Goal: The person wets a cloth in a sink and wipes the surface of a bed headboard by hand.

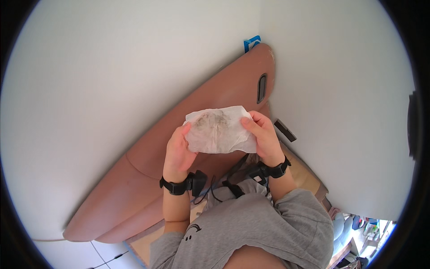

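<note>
A thin white wipe (215, 134) with dark grey smudges near its upper middle is stretched between my hands. My left hand (179, 148) pinches its left edge, thumb in front. At its upper right edge, my right hand (263, 134) grips it, again with the thumb on the near face. The fingers of both hands are partly hidden behind the wipe. Behind it is the brown padded headboard (198, 95), with a dark recessed slot (261, 88) near its right end. The wipe is held up in front of the headboard; whether it touches it I cannot tell.
White walls meet in the corner behind the headboard. Blue tape (252, 43) sticks up at its top end. A dark wall plate (285, 130) is on the right wall. A black cable (117, 256) crosses the tiled floor (72, 252). Black devices are strapped to both wrists.
</note>
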{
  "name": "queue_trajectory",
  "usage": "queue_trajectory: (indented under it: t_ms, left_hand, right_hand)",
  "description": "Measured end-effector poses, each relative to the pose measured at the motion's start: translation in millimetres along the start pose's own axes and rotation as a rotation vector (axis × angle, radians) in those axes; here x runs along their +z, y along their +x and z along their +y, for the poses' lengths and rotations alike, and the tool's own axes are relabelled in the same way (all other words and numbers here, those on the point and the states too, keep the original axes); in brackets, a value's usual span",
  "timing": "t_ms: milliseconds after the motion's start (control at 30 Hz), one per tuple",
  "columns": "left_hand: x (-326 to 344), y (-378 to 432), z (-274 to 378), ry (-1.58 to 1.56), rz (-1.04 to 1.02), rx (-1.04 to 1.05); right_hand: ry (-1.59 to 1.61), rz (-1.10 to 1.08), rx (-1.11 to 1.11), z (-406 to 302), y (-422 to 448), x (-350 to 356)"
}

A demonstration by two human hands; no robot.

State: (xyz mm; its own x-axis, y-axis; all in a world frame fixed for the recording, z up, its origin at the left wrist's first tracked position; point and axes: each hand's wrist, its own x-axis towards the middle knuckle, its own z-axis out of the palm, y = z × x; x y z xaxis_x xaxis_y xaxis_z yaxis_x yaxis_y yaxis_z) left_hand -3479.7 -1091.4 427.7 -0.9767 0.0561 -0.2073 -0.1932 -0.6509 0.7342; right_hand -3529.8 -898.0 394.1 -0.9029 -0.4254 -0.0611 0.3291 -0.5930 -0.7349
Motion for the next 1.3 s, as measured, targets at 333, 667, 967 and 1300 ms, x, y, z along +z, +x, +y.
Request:
queue_trajectory:
  t_ms: [333,667,967,1300]
  left_hand:
    - [-3,-18,-4,0.172,0.083,0.016]
    - [3,-10,-14,0.301,0.016,0.091]
    - [-6,2,-42,0.282,0.118,-0.053]
    - [2,10,-81,0.684,-0.013,0.214]
  right_hand:
    - [-0.257,0.065,-0.103,4,-5,3]
    - [-0.282,0.200,-0.232,8,-5,8]
    - [-0.990,0.263,-0.561,29,-12,19]
    - [-0.891,0.450,-0.371,53,-7,30]
